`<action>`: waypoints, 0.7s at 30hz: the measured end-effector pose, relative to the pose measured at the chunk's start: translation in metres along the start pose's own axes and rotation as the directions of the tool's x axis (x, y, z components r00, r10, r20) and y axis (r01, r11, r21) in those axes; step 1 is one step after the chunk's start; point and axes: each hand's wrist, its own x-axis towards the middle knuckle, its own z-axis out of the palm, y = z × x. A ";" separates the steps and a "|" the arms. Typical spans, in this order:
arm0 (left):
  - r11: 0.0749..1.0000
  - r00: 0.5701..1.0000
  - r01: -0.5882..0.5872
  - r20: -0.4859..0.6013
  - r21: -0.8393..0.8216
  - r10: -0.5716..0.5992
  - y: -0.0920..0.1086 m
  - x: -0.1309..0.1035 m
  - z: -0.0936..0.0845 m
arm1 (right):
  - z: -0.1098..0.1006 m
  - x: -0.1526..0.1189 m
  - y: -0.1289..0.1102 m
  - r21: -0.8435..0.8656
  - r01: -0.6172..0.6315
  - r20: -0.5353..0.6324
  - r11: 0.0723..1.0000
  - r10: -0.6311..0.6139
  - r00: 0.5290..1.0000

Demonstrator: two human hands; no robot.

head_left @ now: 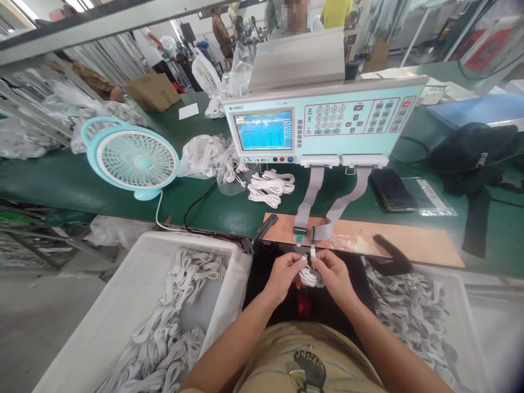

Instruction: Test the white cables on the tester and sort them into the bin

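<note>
Together we pinch the soft, light white cable (310, 277) with our left hand (285, 274) and right hand (333, 274), its stiff plugs at twelve o'clock.

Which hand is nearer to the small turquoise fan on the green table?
Left. The left hand is on the fan's side, though well apart from it; the right hand is further away. Both hold a coiled white cable.
</note>
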 end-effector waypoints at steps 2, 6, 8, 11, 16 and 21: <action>0.990 0.997 -0.025 0.077 0.135 0.015 0.004 0.003 -0.008 | 0.003 0.000 -0.004 0.064 -0.037 0.013 0.997 0.037 0.999; 0.967 0.991 -0.091 0.112 0.236 0.066 0.011 0.009 -0.015 | 0.009 -0.001 -0.012 0.163 -0.113 -0.019 0.980 0.118 0.993; 0.965 0.989 -0.149 0.054 0.217 0.140 0.011 0.010 -0.014 | 0.010 0.000 -0.014 0.170 -0.122 -0.045 0.978 0.131 0.990; 0.967 0.978 -0.192 -0.054 0.166 0.203 0.007 0.011 -0.008 | 0.010 0.001 -0.014 0.131 -0.105 -0.050 0.986 0.112 0.992; 0.983 0.975 -0.176 -0.132 0.043 0.180 0.003 0.010 0.000 | 0.012 0.001 -0.011 0.138 -0.087 -0.063 0.987 0.096 0.993; 0.976 0.965 -0.216 -0.149 0.016 0.216 0.003 0.009 0.004 | 0.016 -0.001 -0.011 0.201 -0.103 -0.098 0.974 0.124 0.987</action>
